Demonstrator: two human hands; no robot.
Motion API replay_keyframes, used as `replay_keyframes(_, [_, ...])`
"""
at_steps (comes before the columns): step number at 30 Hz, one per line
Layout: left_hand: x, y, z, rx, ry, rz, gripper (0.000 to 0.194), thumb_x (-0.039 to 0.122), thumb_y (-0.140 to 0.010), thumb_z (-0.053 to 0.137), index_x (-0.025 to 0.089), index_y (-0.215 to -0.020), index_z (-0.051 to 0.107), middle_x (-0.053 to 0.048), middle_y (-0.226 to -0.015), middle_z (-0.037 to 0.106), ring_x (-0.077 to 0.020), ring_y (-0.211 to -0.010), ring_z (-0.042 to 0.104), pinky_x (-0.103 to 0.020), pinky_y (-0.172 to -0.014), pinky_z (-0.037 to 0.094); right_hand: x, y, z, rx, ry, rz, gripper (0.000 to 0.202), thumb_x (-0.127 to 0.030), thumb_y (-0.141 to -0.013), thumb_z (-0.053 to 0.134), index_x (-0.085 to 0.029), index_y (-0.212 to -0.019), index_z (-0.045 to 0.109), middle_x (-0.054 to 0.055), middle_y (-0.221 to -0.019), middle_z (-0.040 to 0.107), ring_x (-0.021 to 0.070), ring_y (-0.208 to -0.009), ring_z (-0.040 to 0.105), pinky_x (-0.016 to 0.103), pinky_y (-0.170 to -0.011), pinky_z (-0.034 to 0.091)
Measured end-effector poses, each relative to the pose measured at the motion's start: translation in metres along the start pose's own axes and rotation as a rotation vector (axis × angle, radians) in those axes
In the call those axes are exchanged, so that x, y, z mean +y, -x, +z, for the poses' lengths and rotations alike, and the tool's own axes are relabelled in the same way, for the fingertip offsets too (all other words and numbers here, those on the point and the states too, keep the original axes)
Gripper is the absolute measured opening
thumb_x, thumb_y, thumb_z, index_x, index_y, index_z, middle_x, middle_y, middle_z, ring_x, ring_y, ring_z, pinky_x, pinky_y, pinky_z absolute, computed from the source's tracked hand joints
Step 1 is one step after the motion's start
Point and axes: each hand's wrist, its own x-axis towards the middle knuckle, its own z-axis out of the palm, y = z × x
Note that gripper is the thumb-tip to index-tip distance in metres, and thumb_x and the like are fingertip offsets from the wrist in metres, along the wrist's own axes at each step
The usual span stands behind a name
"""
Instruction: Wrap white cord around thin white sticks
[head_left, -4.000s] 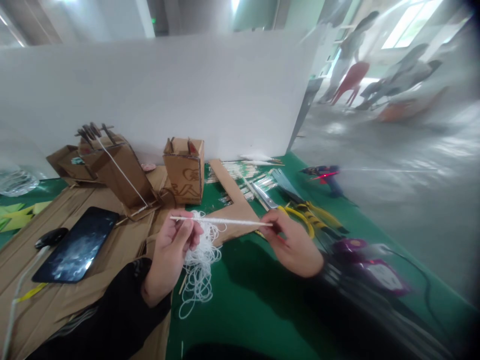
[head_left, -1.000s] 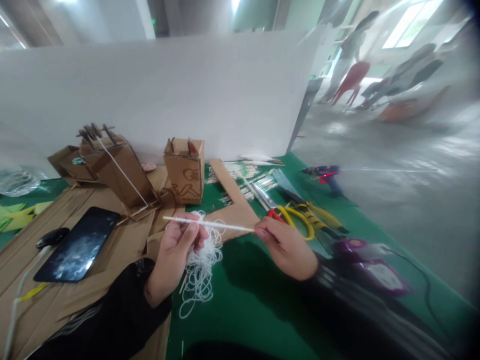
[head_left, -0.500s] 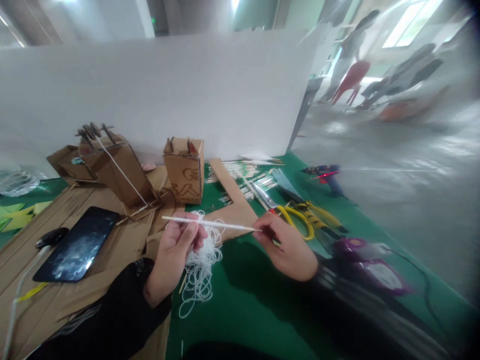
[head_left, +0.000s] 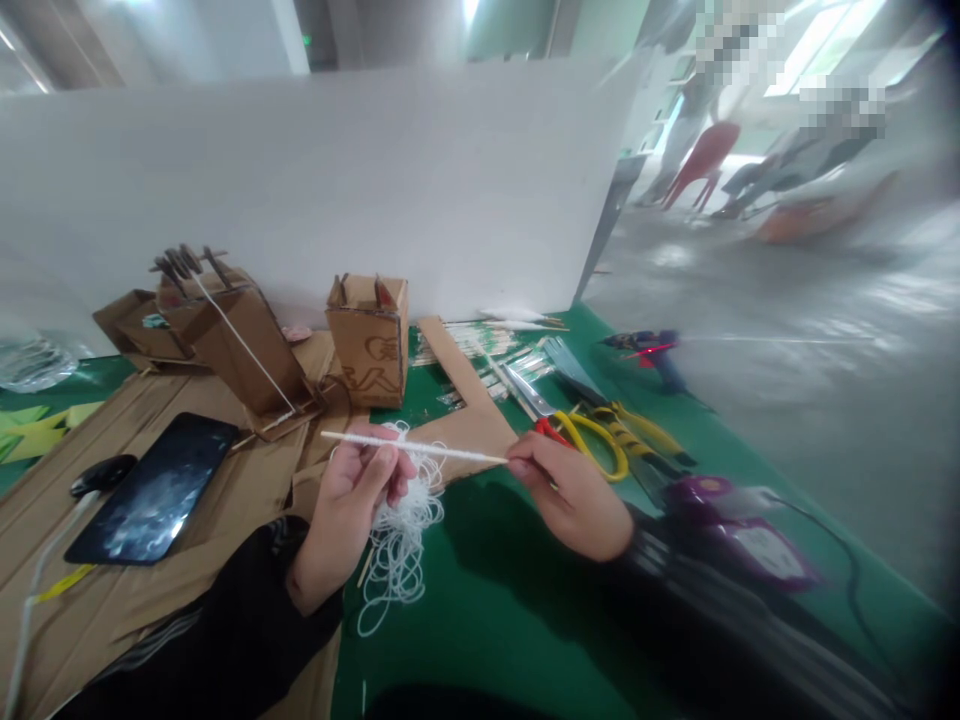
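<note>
At the left, a dark tablet [head_left: 152,490] and a black device [head_left: 103,476] with a pale cable lie on the flat cardboard [head_left: 217,500], behind the left sleeve. Beyond them leans a cardboard structure [head_left: 236,345] with a white string running down it. The left hand [head_left: 349,510] is turned partly palm up, fingers curled, its thumb pinching a thin stick [head_left: 450,452] against them; the stick's bare left end pokes out past the fingers. Looped white string [head_left: 405,560] hangs or lies in a tangle just beside this hand; which, I cannot tell. White string is wound along the stick, which spans the gap between the hands, in front of an angled cardboard piece [head_left: 484,430] and an upright cardboard box [head_left: 369,350]. Nearer the wearer, bare green tabletop [head_left: 487,600] opens between the forearms. The right hand [head_left: 577,500] is closed, thumb and index finger pinching the stick's right tip; its other fingers are partly hidden. Scissors with yellow handles [head_left: 592,445] lie just behind it, pliers [head_left: 649,440] beside them. Farther right, purple-edged packs [head_left: 765,550] lie near the right sleeve, and the table edge slants away toward the white panel [head_left: 337,190].
</note>
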Motion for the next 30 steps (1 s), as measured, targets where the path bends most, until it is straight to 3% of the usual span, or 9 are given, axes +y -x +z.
replay_keyframes(6, [0.0004, -0.0005, 0.0003, 0.03, 0.009, -0.02, 0.015, 0.03, -0.088, 0.06, 0.02, -0.098, 0.054, 0.002, -0.07, 0.061, -0.0086, -0.056, 0.052, -0.019, -0.05, 0.039, -0.0015, 0.0002, 0.0006, -0.011, 0.007, 0.051, 0.008, -0.027, -0.094, 0.047, -0.02, -0.095, 0.051, 0.003, -0.078, 0.057, 0.0153, -0.063, 0.053, 0.028, -0.059, 0.044])
replay_keyframes(12, [-0.0012, -0.0007, -0.0005, 0.022, 0.013, -0.025, 0.015, 0.03, -0.088, 0.059, 0.021, -0.099, 0.054, 0.002, -0.069, 0.061, -0.0085, -0.056, 0.051, -0.019, -0.05, 0.039, -0.001, 0.0002, 0.0005, -0.043, -0.008, -0.019, 0.017, -0.024, -0.096, 0.041, -0.02, -0.085, 0.053, 0.004, -0.076, 0.058, 0.0154, -0.065, 0.053, 0.028, -0.06, 0.043])
replay_keyframes(17, [-0.0019, -0.0011, -0.0008, 0.008, 0.008, -0.001, 0.013, 0.029, -0.089, 0.058, 0.021, -0.099, 0.054, 0.002, -0.07, 0.062, -0.0082, -0.057, 0.052, -0.019, -0.05, 0.039, -0.0022, 0.0, 0.0015, -0.005, 0.023, 0.058, 0.009, -0.028, -0.093, 0.048, -0.019, -0.092, 0.051, 0.003, -0.075, 0.056, 0.0147, -0.06, 0.05, 0.027, -0.055, 0.042])
replay_keyframes(21, [-0.0015, -0.0001, -0.0005, 0.015, 0.01, -0.02, 0.014, 0.029, -0.089, 0.058, 0.022, -0.1, 0.053, 0.003, -0.07, 0.062, -0.0084, -0.057, 0.052, -0.019, -0.05, 0.039, -0.0029, 0.0006, 0.0017, -0.023, -0.009, -0.014, 0.012, -0.024, -0.094, 0.045, -0.02, -0.085, 0.051, 0.004, -0.079, 0.057, 0.0146, -0.063, 0.052, 0.028, -0.058, 0.043])
replay_keyframes(24, [-0.0012, 0.0001, 0.0, 0.027, 0.013, -0.022, 0.015, 0.029, -0.088, 0.059, 0.021, -0.099, 0.053, 0.002, -0.069, 0.062, -0.0088, -0.057, 0.053, -0.019, -0.05, 0.04, -0.0034, 0.0023, 0.0026, 0.044, -0.039, 0.001, 0.005, -0.025, -0.093, 0.048, -0.02, -0.094, 0.051, 0.003, -0.079, 0.055, 0.0144, -0.062, 0.052, 0.028, -0.057, 0.045])
replay_keyframes(27, [-0.0009, -0.0003, 0.0005, 0.037, 0.011, -0.016, 0.015, 0.029, -0.088, 0.06, 0.021, -0.098, 0.053, 0.002, -0.069, 0.062, -0.0088, -0.056, 0.052, -0.019, -0.05, 0.039, -0.0039, 0.0037, 0.0046, 0.113, -0.07, 0.057, 0.015, -0.027, -0.091, 0.053, -0.021, -0.104, 0.048, 0.002, -0.08, 0.053, 0.0135, -0.06, 0.052, 0.027, -0.056, 0.046])
replay_keyframes(30, [-0.0009, -0.0005, 0.0007, 0.042, 0.005, -0.018, 0.015, 0.03, -0.087, 0.061, 0.021, -0.097, 0.053, 0.002, -0.069, 0.063, -0.009, -0.056, 0.052, -0.019, -0.05, 0.039, -0.0042, 0.0033, 0.0055, 0.114, -0.055, 0.048, 0.006, -0.024, -0.092, 0.052, -0.022, -0.097, 0.051, 0.003, -0.083, 0.056, 0.0145, -0.064, 0.054, 0.027, -0.057, 0.046])
